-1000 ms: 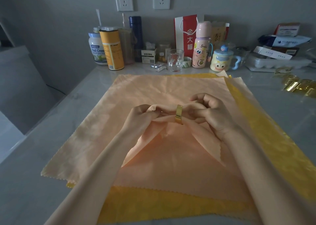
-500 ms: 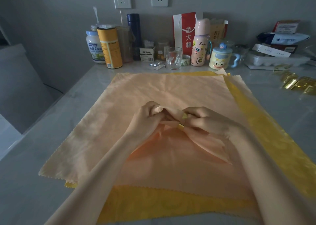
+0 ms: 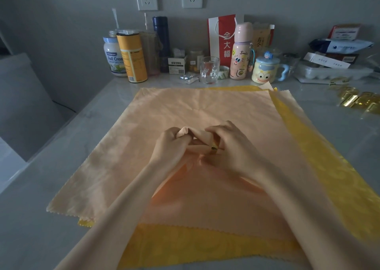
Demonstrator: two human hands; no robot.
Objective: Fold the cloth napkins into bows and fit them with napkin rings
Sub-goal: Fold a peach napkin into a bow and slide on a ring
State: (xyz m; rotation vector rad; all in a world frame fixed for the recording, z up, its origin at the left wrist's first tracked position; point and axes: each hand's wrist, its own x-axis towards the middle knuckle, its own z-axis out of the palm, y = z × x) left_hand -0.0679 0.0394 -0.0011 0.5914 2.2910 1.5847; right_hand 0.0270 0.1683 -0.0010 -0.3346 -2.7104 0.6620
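1. Okay, I've got both hands meeting approx mid-surface [image 3: 57, 177], over the spread cloths.
2. L hand [image 3: 170, 144]: grip closed, fingers curled, pinching the bunched end of the folded napkin [image 3: 192, 134]. A rounded fold pokes up just above its fingertips.
3. R hand [image 3: 232, 148]: grip closed too, fingers curled over the same cloth right at the napkin ring [image 3: 213, 147]. I can't tell if they clamp the ring itself or only the fabric beside it.
4. Ring is gold. Only a sliver shows btw the two hands, the rest is under R fingers. It sits at the gathered waist of the cloth; can't confirm it goes all the way round.
5. Napkin's loose tails fan out toward the near edge, under both wrists.
6. Tails lie on a flat peach napkin [image 3: 185, 109] w/ zigzag-cut edges, spread across the middle. A yellow napkin [image 3: 205, 247] lies beneath it, showing along its near and right sides.
7. Spare gold rings [image 3: 357, 103] lie near the right edge, well apart from the hands.
8. Along the far edge by the wall: yellow canister [image 3: 131, 58], clear glass [image 3: 209, 70], pink bottle [image 3: 241, 52], cartoon mug [image 3: 264, 70].
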